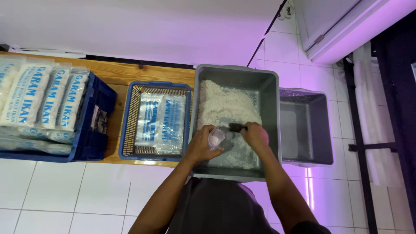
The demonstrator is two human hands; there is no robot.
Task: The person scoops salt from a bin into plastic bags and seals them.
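Observation:
A grey plastic tub [271, 108] in front of me holds a heap of coarse white grains [225, 106] piled toward its far left side. My left hand [201, 145] holds a small clear plastic bag [216, 138] open inside the tub. Gripped in my right hand [255, 135] is a dark scoop [236, 127], its head resting beside the bag at the foot of the white heap. Both hands are close together, near the tub's front half.
Left of the tub, a blue mesh basket [130, 125] on a wooden bench [143, 71] holds flat printed plastic bags. Further left, a dark blue crate [93, 130] carries several filled white packets. An empty grey tub [305, 130] stands on the right over the white tiled floor.

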